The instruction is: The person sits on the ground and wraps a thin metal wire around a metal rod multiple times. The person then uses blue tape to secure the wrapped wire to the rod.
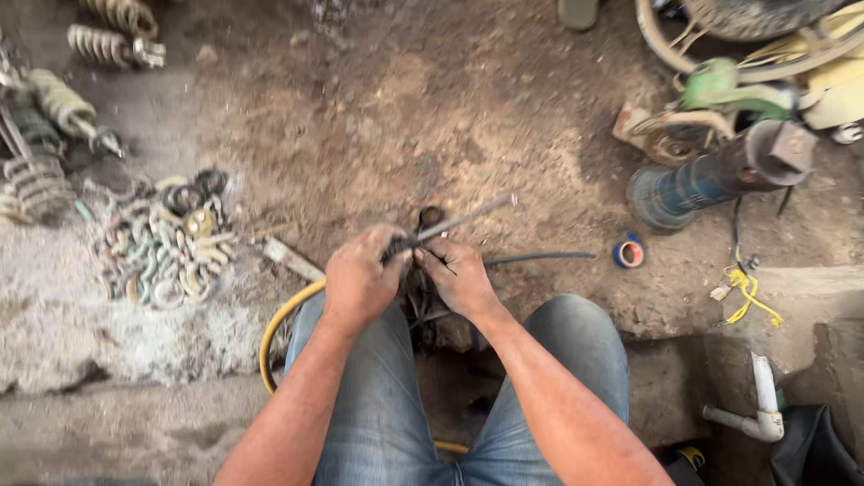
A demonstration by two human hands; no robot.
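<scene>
Head view, nearest us: our knees in faded blue denim jeans [378, 405], spread apart at 6 o'clock, w/ both forearms running up betw. them. Our left hand [360, 279] is clenched round the dark grip end of a thin grey metal rod [454, 223]; the rod sticks out toward 1 o'clock, slightly tilted up. Our right hand [457, 274] sits just beside the left, fingers curled & touching a thin black cable [538, 258] that trails off toward 3 o'clock; how tight that hold is, we can't tell. Rod & cable are dead centre, just above the knees, over oily dark metal parts [430, 297] on the dirt floor [405, 117].

Yellow hose loop [281, 328] curves under our left thigh at 7–8 o'clock. Pile of worn metal rings & washers [166, 243] at 9 o'clock. Coil springs [63, 108] at 10–11 o'clock. Blue cylindrical shock-type tube w/ rusty square end [711, 175] at 2 o'clock, green-&-cream machine parts [765, 81] behind it. Small blue tape roll [628, 253] at 3 o'clock, near the cable's end. Yellow wire tangle [747, 297] further right. White plastic pipe elbow [760, 409] at 4–5 o'clock.
</scene>
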